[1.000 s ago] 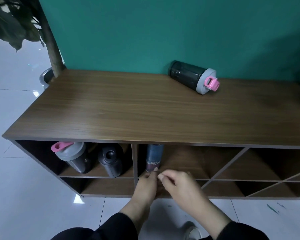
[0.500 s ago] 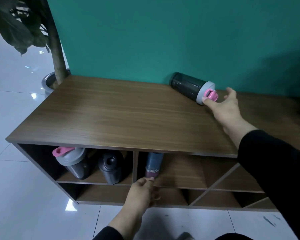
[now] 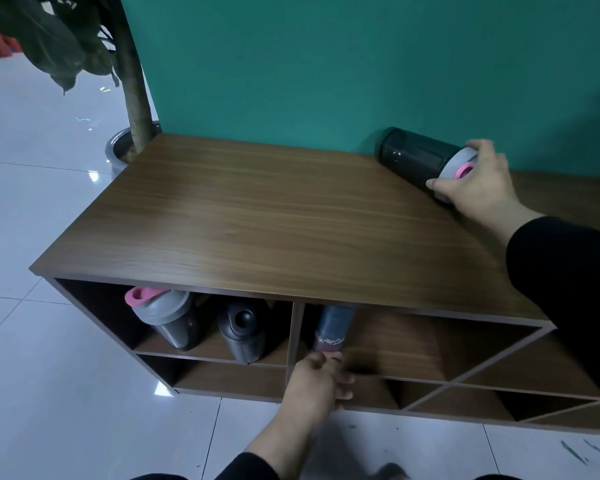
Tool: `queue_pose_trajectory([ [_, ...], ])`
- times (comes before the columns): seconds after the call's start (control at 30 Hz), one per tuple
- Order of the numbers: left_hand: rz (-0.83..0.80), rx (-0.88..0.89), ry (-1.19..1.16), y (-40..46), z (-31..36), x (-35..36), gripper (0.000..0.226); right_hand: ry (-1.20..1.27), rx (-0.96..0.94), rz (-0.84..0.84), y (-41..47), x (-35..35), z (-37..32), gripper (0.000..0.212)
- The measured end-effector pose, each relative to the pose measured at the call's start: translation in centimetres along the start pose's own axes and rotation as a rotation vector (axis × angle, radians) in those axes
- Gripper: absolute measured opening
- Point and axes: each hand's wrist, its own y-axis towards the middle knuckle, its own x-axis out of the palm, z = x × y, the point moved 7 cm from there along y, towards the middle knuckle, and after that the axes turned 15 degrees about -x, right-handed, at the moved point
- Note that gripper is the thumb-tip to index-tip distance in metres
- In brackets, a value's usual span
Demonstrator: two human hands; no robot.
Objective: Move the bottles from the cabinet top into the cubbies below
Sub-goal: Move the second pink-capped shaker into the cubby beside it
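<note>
Standing in the upper-left cubby (image 3: 142, 344) are a pink-lidded shaker (image 3: 167, 317) and a black bottle (image 3: 245, 332); the next cubby holds a blue bottle (image 3: 331, 329), the left hand (image 3: 317, 382) loosely curled at its base. The right hand (image 3: 478, 183) grips the dark bottle (image 3: 413, 157) lying on the cabinet top (image 3: 274, 220).

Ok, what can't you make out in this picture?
Head view only:
- Upright blue bottle: top hidden by the wooden cabinet top; base behind the left hand.
- Dark lying bottle's grey lid: mostly covered by the right hand.
- Right-side cubbies: cut off by black sleeve.
</note>
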Motion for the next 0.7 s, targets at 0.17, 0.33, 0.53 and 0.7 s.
queue_pose_trajectory([
  [0.17,0.005,0.065,0.072,-1.6,-0.1,0.2,0.014,0.198,-0.128,0.215,-5.9,-4.4,-3.7,0.086],
  [0.33,-0.03,0.174,0.022,-4.8,-0.5,0.1,0.019,0.326,-0.332,0.195,-17.0,-11.8,-10.5,0.08],
  [0.53,0.241,0.384,-0.198,-8.4,-1.9,-3.0,0.038,0.249,-0.337,-0.133,-26.9,-13.7,-8.6,0.086],
  [0.7,0.38,1.077,0.531,-13.2,-1.8,1.0,0.038,0.063,-0.232,-0.285,-32.3,-9.6,-6.7,0.094],
])
